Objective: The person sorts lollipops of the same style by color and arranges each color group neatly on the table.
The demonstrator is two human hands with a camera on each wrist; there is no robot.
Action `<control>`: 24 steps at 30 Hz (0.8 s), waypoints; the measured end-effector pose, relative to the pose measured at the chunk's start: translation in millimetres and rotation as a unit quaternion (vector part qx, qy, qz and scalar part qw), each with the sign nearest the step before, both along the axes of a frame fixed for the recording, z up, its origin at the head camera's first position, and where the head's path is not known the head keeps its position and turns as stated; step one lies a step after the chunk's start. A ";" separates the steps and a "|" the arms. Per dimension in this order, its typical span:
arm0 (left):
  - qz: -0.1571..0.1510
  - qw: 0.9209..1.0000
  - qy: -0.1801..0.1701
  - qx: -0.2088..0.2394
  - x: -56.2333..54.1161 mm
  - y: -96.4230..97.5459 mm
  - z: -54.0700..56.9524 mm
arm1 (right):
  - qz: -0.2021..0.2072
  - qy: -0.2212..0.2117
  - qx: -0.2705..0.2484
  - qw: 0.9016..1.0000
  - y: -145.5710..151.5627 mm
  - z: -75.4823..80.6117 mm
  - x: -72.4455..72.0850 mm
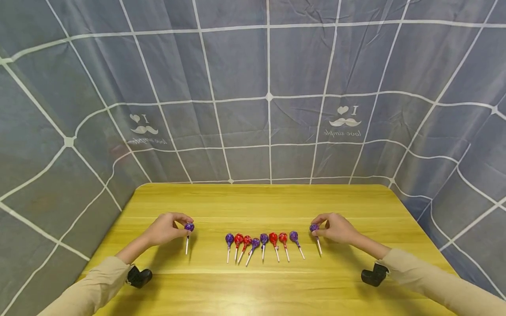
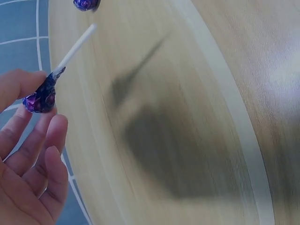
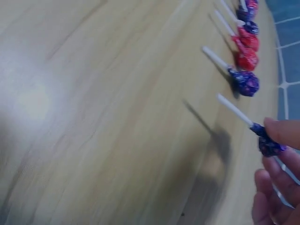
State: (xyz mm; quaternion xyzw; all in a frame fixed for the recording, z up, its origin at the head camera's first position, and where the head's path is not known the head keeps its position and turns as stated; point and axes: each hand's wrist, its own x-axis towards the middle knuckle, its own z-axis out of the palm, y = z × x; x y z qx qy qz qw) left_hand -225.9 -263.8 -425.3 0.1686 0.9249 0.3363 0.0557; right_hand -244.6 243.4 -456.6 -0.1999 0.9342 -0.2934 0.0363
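My left hand (image 1: 168, 228) pinches a purple-wrapped lollipop (image 2: 41, 99) by its candy head, left of a row of lollipops. Its white stick points toward me in the head view, and a shadow falls on the wood apart from it. On the other side, my right hand (image 1: 334, 228) pinches another purple lollipop (image 3: 271, 146) by the head between thumb and fingers, stick also toward me. Between the hands lie several lollipops side by side, among them a red lollipop (image 1: 273, 238) near the middle, a purple lollipop (image 1: 229, 238) at the left end and a purple lollipop (image 1: 294, 236) at the right end.
The yellow wooden table (image 1: 261, 202) has rounded far corners. A grey curtain (image 1: 241, 127) with white grid lines hangs behind it and along both sides. Black wrist-worn devices, the left device (image 1: 139, 277) and the right device (image 1: 374, 275), sit below the sleeves.
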 end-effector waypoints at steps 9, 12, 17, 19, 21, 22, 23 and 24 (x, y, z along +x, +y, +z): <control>0.049 0.998 0.011 0.031 -15.9 6.0 -6.6 | 0.004 -0.009 -0.003 1.000 -13.6 1.7 -19.7; 0.075 0.995 0.011 0.058 -27.6 15.4 -10.8 | -0.001 -0.025 -0.024 0.999 -17.0 4.7 -27.5; 0.094 0.991 0.009 0.093 -44.4 36.3 -20.4 | -0.018 -0.061 -0.056 0.996 -20.2 7.0 -35.9; 0.092 0.991 0.008 0.097 -48.9 43.0 -23.4 | -0.022 -0.068 -0.068 0.995 -22.6 6.2 -39.4; 0.098 0.990 0.009 0.100 -53.4 48.2 -24.9 | -0.031 -0.069 -0.077 0.994 -26.9 5.1 -43.3; 0.101 0.990 0.010 0.102 -55.7 50.5 -24.6 | -0.034 -0.069 -0.083 0.994 -29.5 4.7 -45.4; 0.099 0.990 0.011 0.103 -57.8 52.5 -24.0 | -0.036 -0.067 -0.086 0.993 -32.3 4.4 -47.7; 0.099 0.990 0.013 0.103 -60.2 54.6 -23.1 | -0.041 -0.066 -0.091 0.993 -35.4 4.1 -49.9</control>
